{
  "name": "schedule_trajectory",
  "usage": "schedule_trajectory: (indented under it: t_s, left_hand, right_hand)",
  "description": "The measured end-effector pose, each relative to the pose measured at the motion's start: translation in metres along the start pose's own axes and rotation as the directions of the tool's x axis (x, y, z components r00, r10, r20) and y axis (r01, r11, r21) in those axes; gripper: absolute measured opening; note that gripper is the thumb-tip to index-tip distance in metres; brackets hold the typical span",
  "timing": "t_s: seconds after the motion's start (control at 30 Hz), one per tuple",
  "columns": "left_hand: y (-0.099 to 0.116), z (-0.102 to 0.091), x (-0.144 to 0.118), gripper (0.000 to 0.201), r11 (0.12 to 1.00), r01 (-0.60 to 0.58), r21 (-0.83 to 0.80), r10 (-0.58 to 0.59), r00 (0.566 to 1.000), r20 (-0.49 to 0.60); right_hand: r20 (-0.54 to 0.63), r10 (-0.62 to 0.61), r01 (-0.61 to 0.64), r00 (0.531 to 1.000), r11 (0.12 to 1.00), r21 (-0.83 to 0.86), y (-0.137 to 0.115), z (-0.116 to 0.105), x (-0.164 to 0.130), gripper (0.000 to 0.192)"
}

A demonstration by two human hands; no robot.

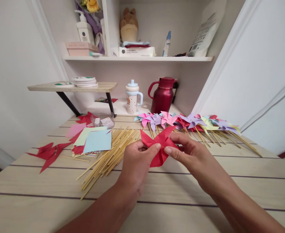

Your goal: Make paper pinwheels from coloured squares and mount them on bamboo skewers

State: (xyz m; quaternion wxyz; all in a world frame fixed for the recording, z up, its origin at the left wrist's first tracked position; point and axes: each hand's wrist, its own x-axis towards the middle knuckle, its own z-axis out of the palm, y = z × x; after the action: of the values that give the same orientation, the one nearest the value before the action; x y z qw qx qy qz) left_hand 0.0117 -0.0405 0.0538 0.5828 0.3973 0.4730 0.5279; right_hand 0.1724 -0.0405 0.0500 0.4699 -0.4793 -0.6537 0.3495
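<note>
Both my hands hold a red folded paper pinwheel (158,144) above the wooden table (205,181). My left hand (135,163) pinches its left side with thumb and fingers. My right hand (190,155) pinches its right side at the centre. A pile of thin bamboo sticks (105,153) lies just left of my left hand. Behind the pinwheel lies a row of finished pinwheels (188,124) on sticks, in pink, purple, red, yellow and blue.
Coloured paper sheets (93,139) and red cut paper pieces (49,153) lie at the left. A small plastic bag (104,122), a lidded cup (132,97) and a dark red jug (163,95) stand at the back. Shelves above hold bottles and boxes.
</note>
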Motion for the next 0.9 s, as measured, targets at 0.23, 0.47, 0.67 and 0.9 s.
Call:
schedule_trajectory:
  t_s: [0.23,0.47,0.67,0.9]
  left_hand:
    - [-0.001,0.002,-0.001,0.015,0.998,-0.029,0.051,0.028,0.999,0.017]
    - [-0.001,-0.001,0.002,0.021,0.995,-0.084,0.061,0.078,0.992,0.096]
    - [-0.005,-0.01,0.011,0.027,0.994,-0.079,0.08,0.06,0.973,0.221]
    - [-0.005,-0.017,0.02,0.036,0.963,-0.196,0.183,0.169,0.974,0.15]
  right_hand:
    - [0.018,0.061,-0.062,0.998,0.997,0.055,0.001,-0.002,-0.002,0.02]
    - [0.096,0.232,-0.251,0.968,0.902,0.351,-0.003,0.003,-0.001,0.012]
    - [0.076,0.319,-0.325,0.945,0.88,0.346,0.0,0.005,0.002,0.018]
    - [0.061,0.336,-0.329,0.94,0.845,0.421,0.009,-0.004,0.008,0.02]
